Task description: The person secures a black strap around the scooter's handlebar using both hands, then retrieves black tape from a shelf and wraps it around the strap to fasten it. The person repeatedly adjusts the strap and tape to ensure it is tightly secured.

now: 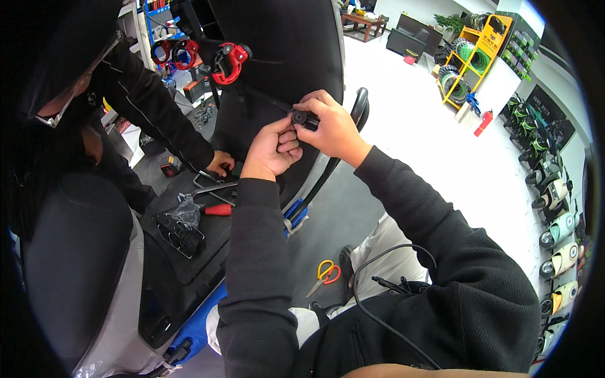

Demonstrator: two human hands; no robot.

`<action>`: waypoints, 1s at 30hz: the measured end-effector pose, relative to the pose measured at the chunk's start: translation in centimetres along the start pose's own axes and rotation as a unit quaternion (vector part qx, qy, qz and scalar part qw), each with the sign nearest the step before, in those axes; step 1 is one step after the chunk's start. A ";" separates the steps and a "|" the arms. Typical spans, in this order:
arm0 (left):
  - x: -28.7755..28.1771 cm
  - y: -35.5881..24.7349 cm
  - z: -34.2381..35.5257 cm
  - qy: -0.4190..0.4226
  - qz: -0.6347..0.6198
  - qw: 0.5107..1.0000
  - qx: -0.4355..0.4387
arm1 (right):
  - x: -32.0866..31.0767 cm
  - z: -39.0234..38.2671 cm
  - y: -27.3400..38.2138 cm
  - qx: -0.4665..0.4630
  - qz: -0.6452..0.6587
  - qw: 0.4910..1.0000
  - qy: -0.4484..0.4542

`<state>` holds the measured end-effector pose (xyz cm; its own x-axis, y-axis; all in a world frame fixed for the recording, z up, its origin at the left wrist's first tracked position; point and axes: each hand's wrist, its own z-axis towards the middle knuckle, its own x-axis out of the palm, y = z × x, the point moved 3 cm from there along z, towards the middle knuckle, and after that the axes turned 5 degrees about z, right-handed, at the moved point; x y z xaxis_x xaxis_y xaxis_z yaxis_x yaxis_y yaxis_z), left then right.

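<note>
A small black cylindrical part with a round, holed end (299, 118) is up in front of the scooter's dark front panel (277, 57). My right hand (334, 126) pinches it between thumb and fingers. From the left, my left hand (271, 151) meets it with thumb and forefinger, the other fingers curled in. Part of the piece is hidden behind my fingers. Below my left hand, a co-worker's hand (220, 163) reaches to metal hex keys (211, 188) on the scooter's footboard. A red-handled tool (218, 210) lies beside them.
A bagged black part with a wire frame (179, 232) rests on the footboard. The scooter seat (79, 252) stands at left. Red ring-shaped holders (230, 63) are near the panel. Yellow-and-red-handled scissors (325, 276) lie on the floor. A yellow tyre rack (479, 60) and parked scooters (558, 258) line the right.
</note>
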<state>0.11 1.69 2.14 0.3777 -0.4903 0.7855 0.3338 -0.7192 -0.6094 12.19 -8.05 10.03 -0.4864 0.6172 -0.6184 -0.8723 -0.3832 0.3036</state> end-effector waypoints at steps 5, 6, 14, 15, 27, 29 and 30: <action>0.1 -0.1 -0.4 -0.022 0.027 0.999 0.027 | 0.5 -0.1 0.2 0.006 -0.034 0.999 0.007; 0.1 0.0 -0.4 -0.042 0.025 0.999 0.025 | 0.5 -0.1 0.1 0.003 -0.038 0.999 0.002; 0.4 0.3 -0.3 -0.094 0.094 0.987 0.092 | 0.8 -0.6 0.5 -0.033 -0.056 0.997 -0.045; 0.4 0.4 0.0 -0.090 0.092 0.986 0.106 | 0.9 -0.7 0.5 -0.029 -0.051 0.997 -0.049; -0.8 0.2 0.5 -0.011 0.121 0.987 0.104 | 0.7 -1.4 -1.2 -0.023 -0.036 0.997 -0.064; -0.7 -0.2 0.2 -0.028 0.147 0.983 0.107 | 0.8 -1.4 -1.3 -0.027 -0.052 0.998 -0.028; -0.6 -0.4 0.0 -0.025 0.153 0.982 0.110 | 0.8 -1.4 -1.3 -0.035 -0.046 0.998 -0.031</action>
<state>-0.21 2.29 1.92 0.5286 -0.6383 0.5596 0.3755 -0.4154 -0.8285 12.96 -7.97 8.13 -0.4077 0.6925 -0.5952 -0.9092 -0.3684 0.1941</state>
